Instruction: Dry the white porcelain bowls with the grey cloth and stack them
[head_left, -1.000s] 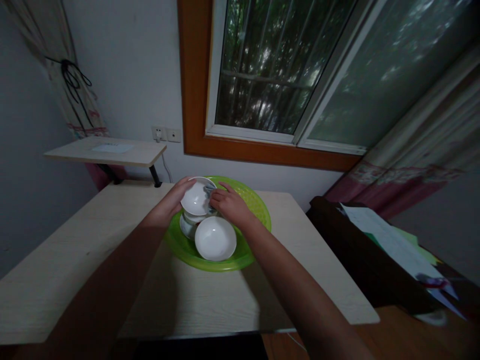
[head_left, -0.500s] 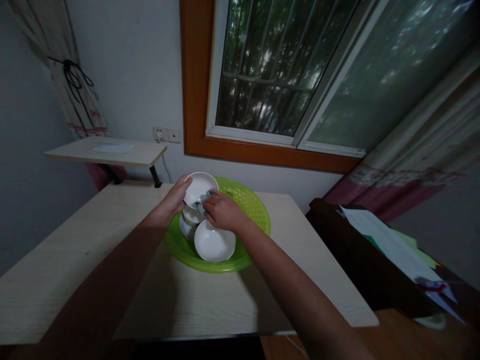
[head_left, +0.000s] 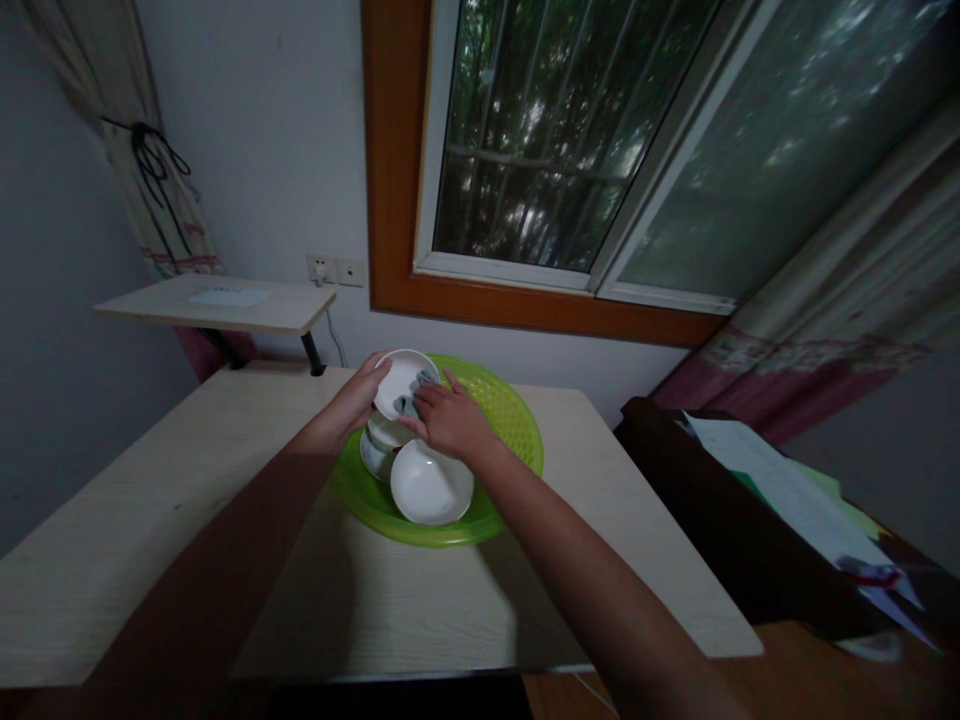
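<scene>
My left hand (head_left: 363, 395) grips the left rim of a white bowl (head_left: 396, 378), tilted toward me above the basket. A grey-blue cloth (head_left: 406, 405) lies against the inside of this bowl, under the fingers of my right hand (head_left: 453, 420). Those fingers are partly spread and press the cloth to the bowl; the thumb points left. Beneath, a green plastic basket (head_left: 517, 430) holds another white bowl (head_left: 431, 488) at its front. More white dishes (head_left: 375, 456) sit to its left, partly covered by the raised bowl.
The basket stands on a light wooden table (head_left: 420, 610). A small raised shelf (head_left: 277, 312) with a paper on it is at the back left. Behind are a wall socket (head_left: 321, 268) and a barred window (head_left: 540, 150). Papers (head_left: 772, 490) lie on a dark surface at the right.
My right hand's fingers have opened out from a bunched grip and now lie flatter over the cloth inside the bowl. The left hand keeps its hold on the bowl.
</scene>
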